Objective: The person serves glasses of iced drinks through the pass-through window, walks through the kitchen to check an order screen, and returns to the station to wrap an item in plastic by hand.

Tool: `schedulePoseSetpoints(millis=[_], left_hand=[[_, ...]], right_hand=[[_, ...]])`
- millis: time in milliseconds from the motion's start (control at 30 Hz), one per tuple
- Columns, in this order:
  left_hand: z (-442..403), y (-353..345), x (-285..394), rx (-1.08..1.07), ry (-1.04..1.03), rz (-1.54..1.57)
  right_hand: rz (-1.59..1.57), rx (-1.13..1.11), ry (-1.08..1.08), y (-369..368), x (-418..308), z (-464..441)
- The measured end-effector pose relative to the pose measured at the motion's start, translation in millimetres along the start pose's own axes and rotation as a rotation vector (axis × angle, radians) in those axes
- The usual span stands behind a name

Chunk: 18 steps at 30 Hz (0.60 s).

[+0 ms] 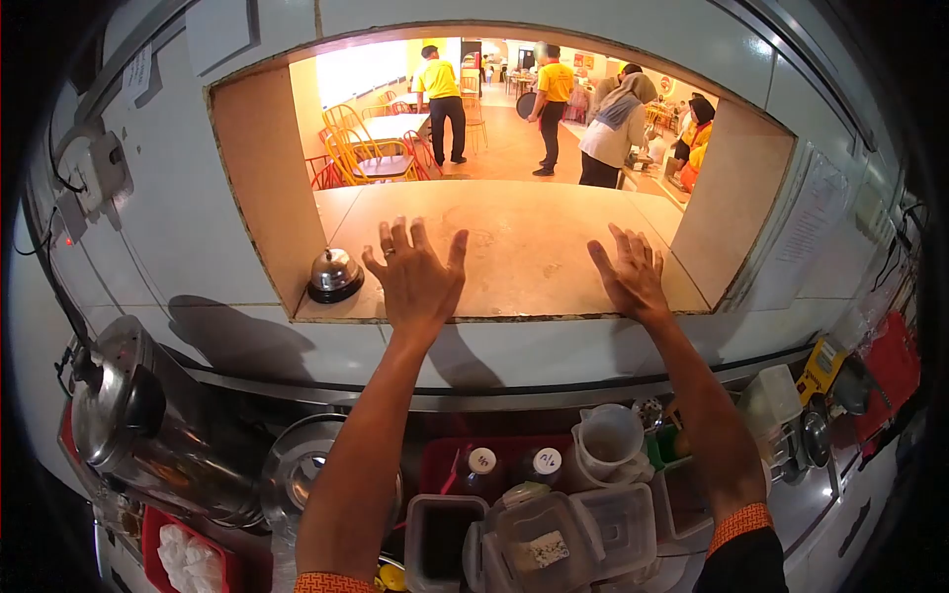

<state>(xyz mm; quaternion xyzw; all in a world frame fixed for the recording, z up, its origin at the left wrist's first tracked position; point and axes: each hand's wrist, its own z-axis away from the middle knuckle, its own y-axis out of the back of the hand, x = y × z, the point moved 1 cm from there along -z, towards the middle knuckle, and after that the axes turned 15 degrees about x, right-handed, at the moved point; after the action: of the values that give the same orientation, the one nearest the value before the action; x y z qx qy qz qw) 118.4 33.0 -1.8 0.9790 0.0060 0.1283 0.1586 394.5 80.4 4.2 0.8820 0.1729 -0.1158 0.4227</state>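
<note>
Both arms reach forward over the tiled ledge (524,237) of a serving window. My left hand (420,272) is spread, palm down, just above or on the ledge; I cannot tell whether it touches. A ring shows on one finger. To its left sits a silver service bell (336,272) with a dark base. Farther right, my right hand (633,277) also has its fingers apart, near the ledge's front edge. Neither hand holds anything.
Below the window stand a large steel urn (163,425), clear plastic tubs (544,534), a measuring jug (608,440) and two white-capped bottles (481,463). Beyond the opening, several people, some in yellow shirts (435,79), stand among tables and yellow chairs (356,148).
</note>
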Motion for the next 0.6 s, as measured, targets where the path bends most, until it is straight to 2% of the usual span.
schedulePoseSetpoints(millis=[100, 333, 433, 500, 600], left_hand=[[0.6, 0.2, 1.6, 0.034, 0.027, -0.083], [-0.5, 3.2, 3.2, -0.05, 0.104, -0.12], [-1.1, 7.4, 4.3, -0.009, 0.106, -0.159], [-0.3, 5.8, 0.7, 0.111, 0.143, -0.162], [-1.6, 5.7, -2.4, 0.144, 0.246, -0.17]], right_hand=[[-0.011, -0.009, -0.007, 3.1, -2.4, 2.0], [-0.099, -0.003, -0.014, 3.6, -1.1, -1.2], [-0.138, 0.021, -0.01, 2.8, 2.1, -1.2], [-0.146, 0.036, -0.009, 3.4, 1.5, -0.8], [-0.158, 0.061, -0.011, 2.5, 2.1, -0.9]])
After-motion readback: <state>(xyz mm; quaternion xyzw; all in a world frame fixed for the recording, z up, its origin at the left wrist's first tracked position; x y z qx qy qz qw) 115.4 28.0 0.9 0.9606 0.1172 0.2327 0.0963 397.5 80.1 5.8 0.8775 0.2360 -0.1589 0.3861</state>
